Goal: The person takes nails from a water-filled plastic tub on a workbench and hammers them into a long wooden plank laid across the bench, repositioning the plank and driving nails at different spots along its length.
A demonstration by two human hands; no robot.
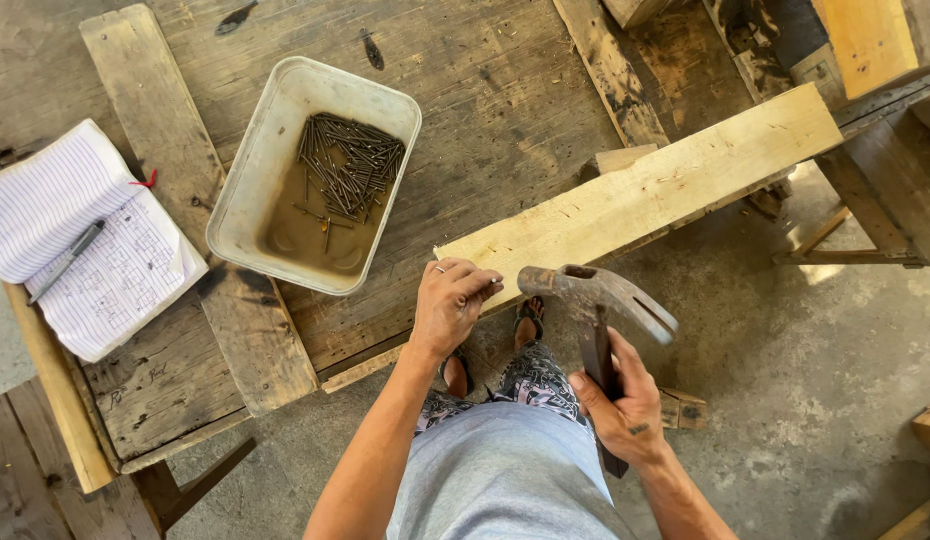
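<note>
Head view: a person's left hand pinches a small nail against the end of a pale wooden plank lying on the worn wooden desk, while the right hand grips a rusty claw hammer, beside a grey tray of nails.

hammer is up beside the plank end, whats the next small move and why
Probably a light tap: the left hand pinches what looks like a nail at the end of the pale plank, and the right hand holds the hammer head right beside it.
</note>
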